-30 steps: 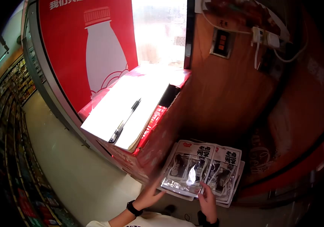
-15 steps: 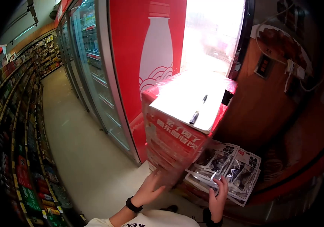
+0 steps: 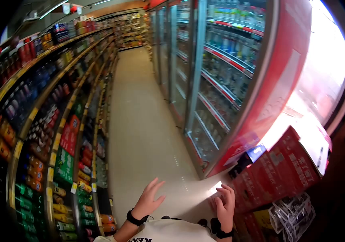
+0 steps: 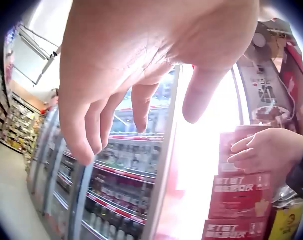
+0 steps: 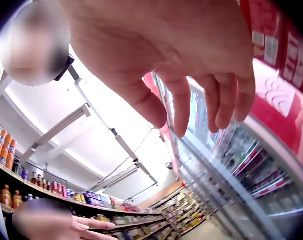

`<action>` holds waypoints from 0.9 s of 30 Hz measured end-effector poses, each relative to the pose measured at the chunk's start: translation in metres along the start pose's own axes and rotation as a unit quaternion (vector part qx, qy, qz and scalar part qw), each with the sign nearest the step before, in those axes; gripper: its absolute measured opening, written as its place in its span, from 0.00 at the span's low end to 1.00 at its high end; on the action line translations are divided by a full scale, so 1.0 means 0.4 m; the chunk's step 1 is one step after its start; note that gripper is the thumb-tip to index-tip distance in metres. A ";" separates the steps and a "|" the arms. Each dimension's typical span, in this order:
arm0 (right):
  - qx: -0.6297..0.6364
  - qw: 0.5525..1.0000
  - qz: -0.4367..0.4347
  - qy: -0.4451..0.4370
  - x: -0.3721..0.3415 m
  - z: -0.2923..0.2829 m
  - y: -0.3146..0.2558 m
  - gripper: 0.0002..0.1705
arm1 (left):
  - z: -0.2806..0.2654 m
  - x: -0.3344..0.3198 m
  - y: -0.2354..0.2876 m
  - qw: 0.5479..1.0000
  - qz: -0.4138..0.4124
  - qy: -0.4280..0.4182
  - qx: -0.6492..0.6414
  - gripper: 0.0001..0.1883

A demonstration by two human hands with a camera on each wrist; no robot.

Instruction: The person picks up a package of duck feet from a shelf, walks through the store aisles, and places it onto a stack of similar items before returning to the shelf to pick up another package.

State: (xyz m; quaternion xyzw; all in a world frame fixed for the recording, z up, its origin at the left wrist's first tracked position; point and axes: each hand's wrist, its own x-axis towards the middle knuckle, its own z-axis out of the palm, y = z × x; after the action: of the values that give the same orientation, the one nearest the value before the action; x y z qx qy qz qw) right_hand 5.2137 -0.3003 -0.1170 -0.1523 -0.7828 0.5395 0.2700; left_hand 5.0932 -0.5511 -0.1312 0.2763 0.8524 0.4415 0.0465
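Both hands are raised in front of the body and hold nothing. In the head view the left hand point(image 3: 148, 198) is at the lower middle, fingers spread and relaxed, above the aisle floor point(image 3: 140, 161). The right hand point(image 3: 224, 205), its fingers loosely bent, is nearest to the stacked red cartons point(image 3: 275, 173). The left palm point(image 4: 156, 35) fills the top of the left wrist view with fingers hanging apart. In the right wrist view the right palm point(image 5: 166, 40) shows, with fingers hanging loosely. The black-and-white packets point(image 3: 292, 215) lie low at the right, apart from both hands.
Drink shelves point(image 3: 65, 141) line the left side, and glass-door coolers point(image 3: 220, 76) stand along the right. An open notebook point(image 3: 315, 147) with a pen point(image 3: 320, 156) lies on the cartons. A small blue box point(image 3: 256, 152) sits beside them. The aisle runs away between shelves and coolers.
The view has turned left toward the aisle, so cartons and packets now appear farther right. Both hands have come away from the packets; the right hand was over them half a second ago.
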 end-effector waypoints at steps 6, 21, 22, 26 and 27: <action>-0.001 0.985 -0.085 -0.150 0.163 0.254 -0.071 0.18 | -0.167 -0.070 -0.112 0.985 -0.094 0.145 0.002 0.27; 0.019 0.964 -0.185 -0.191 0.680 0.600 -0.066 0.14 | -0.326 0.300 -0.335 0.950 -0.142 0.277 0.009 0.27; 0.028 0.963 -0.193 -0.187 0.729 0.608 -0.069 0.15 | -0.341 0.341 -0.339 0.947 -0.148 0.285 0.021 0.28; 0.074 0.968 -0.170 -0.170 0.888 0.663 -0.083 0.13 | -0.415 0.507 -0.335 0.941 -0.129 0.313 0.004 0.27; 0.072 0.968 -0.171 -0.170 0.917 0.682 -0.082 0.13 | -0.421 0.540 -0.343 0.941 -0.128 0.313 0.001 0.27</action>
State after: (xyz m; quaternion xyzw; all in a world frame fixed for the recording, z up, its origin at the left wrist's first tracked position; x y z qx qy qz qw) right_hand 4.7591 -0.3261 -0.0660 0.0975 -0.7909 0.5581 0.2311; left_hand 4.7976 -0.6257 -0.1005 0.0125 0.8527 0.4948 -0.1672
